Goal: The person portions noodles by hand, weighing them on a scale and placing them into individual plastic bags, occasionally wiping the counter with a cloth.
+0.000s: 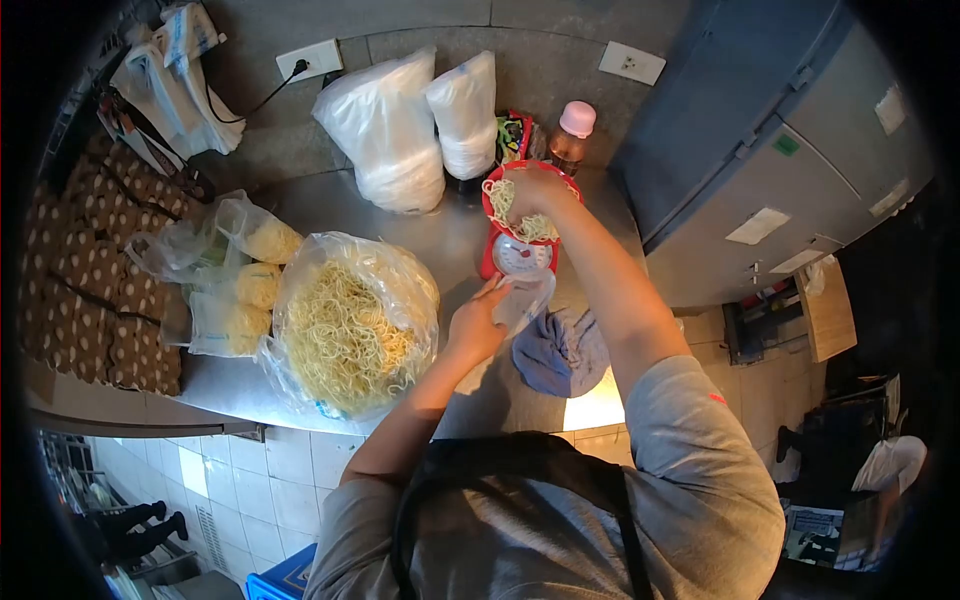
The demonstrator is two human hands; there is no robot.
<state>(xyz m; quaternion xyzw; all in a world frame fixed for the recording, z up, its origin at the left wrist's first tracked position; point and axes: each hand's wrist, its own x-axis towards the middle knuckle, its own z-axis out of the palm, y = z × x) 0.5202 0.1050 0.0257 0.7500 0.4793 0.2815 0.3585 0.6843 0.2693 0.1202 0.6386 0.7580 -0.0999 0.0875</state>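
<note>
Commercial kitchen: steel counter (pixel 465 225), bagged noodles (pixel 350 335), scale (pixel 522 255).

You're at a metal counter (pixel 465 235). Behind it, grey wall (pixel 560 65), two white outlets (pixel 632 63). Right of counter, tall grey cabinet (pixel 735 170), paper labels; beyond, wooden surface (pixel 828 310). Near side of counter, pale tiled floor (pixel 290 465), bright light patch (pixel 193 471) left, plus blue crate (pixel 283 578). Room edges dark.

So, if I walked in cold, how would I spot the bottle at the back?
Start at the metal counter and follow it to its far right end, near the tall grey cabinet. The bottle stands there, just beyond the red scale. Its rounded pink cap sets it apart from the white plastic bags and the colourful packet to its left.
</note>
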